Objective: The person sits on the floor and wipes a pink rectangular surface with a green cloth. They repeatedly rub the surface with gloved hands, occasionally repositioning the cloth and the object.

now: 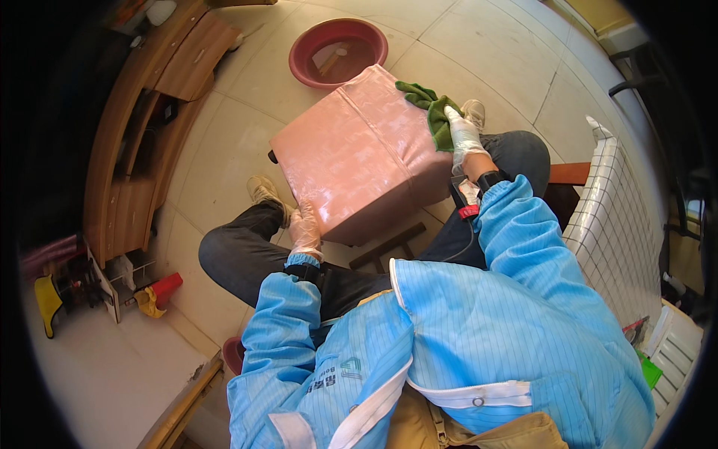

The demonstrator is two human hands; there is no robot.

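Note:
A pink plastic-wrapped suitcase (357,153) lies flat in front of me between my knees, over a low wooden stool. My gloved left hand (306,230) grips its near left corner. At the suitcase's far right edge, a green cloth (430,108) is pressed against the surface under my gloved right hand (464,138). Both hands wear thin clear gloves, and blue sleeves cover my arms. A small red and black device is strapped at my right wrist.
A dark red basin (338,51) holding water stands on the tiled floor beyond the suitcase. A wooden cabinet (142,127) runs along the left. A white grid-patterned cushion (613,224) sits at my right. Small red and yellow items (157,293) lie at the lower left.

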